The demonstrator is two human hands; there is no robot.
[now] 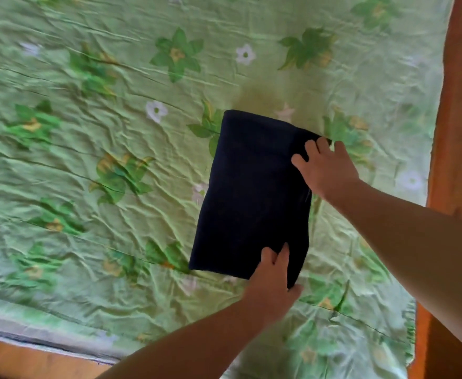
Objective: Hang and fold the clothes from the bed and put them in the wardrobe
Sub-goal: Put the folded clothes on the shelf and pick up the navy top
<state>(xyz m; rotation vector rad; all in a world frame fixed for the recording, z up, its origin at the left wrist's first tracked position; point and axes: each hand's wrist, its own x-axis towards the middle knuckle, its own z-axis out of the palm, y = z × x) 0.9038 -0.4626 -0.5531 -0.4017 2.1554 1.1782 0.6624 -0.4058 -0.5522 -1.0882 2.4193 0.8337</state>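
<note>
The folded dark garment [251,192] is lying flat on the bed's green floral sheet [87,160], stretching between the two grips, with the left grip [273,272] pinching its near corner, thumb tucked beneath, and the right grip [327,166] curling over its far corner.

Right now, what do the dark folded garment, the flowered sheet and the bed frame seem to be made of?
Folded garment: dark navy cloth, matte, fairly thick judging by its rounded fold; possibly denim or heavy cotton. Flowered sheet: thin printed fabric with a slight sheen and many fine creases, maybe polyester or a cotton blend. Bed frame: orange-brown wood, smooth, likely varnished.
</note>
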